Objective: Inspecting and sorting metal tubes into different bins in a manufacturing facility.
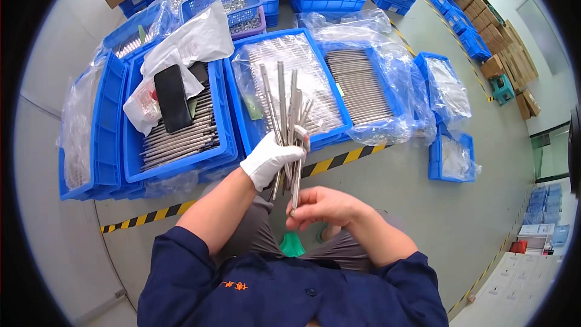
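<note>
Head view, gloved left hand grip clamped on metal rods; bare right hand pinching one rod's lower end, above blue crate edge

Rods: bare metal, dull sheen. Left-hand glove: white knit cloth. Crates: glossy blue plastic w/ clear crinkly film liners. Floor: smooth, matt grey.

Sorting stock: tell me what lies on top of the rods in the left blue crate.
On the left blue crate, a black phone and crumpled clear plastic bag lie over grey metal rods. Rods beneath them are hidden.
</note>
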`<state>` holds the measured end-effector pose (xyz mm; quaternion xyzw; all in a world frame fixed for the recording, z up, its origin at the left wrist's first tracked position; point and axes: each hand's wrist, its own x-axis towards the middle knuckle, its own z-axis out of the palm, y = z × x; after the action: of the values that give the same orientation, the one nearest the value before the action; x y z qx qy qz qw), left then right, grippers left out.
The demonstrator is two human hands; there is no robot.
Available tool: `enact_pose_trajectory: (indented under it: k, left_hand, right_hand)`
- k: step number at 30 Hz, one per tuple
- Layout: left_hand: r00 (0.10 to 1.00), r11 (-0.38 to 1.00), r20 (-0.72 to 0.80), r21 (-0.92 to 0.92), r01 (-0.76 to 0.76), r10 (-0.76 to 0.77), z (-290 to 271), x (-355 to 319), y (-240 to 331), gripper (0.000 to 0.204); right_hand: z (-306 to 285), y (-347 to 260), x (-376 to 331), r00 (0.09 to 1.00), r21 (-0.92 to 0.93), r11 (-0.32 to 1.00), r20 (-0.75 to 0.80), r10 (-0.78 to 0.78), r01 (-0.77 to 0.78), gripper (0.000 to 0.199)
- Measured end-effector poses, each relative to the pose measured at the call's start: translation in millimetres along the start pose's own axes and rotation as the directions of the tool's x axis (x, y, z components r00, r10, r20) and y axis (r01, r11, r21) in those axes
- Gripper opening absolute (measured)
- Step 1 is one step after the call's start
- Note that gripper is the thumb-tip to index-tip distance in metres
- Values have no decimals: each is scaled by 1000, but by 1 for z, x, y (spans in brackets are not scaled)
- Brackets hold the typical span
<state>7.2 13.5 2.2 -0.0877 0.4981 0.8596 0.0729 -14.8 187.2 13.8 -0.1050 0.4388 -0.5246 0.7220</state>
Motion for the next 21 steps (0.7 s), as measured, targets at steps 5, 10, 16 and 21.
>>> enact_pose_trajectory:
  k: [5, 10, 16, 21]
  left_hand:
    - [984, 995, -176, -96, 4, -21, -13, 11, 0, 20]
    - [984, 937, 15, 311, 161, -175, -5, 0, -1, 18]
    - [937, 863, 179, 469, 187, -300, 22, 1, -14, 21]
    - [934, 832, 185, 528, 169, -307, 18, -5, -24, 21]
  right_hand:
    - [10, 7, -2, 958, -327, 945, 276, 75, 20, 18]
    - [-37, -38, -23, 729, -205, 812, -360, -582, 546, 9]
    - [-80, -55, -36, 570, -56, 706, -548, -612, 706, 15]
    - [-82, -38, -36, 683, 36, 728, -382, -622, 684, 14]
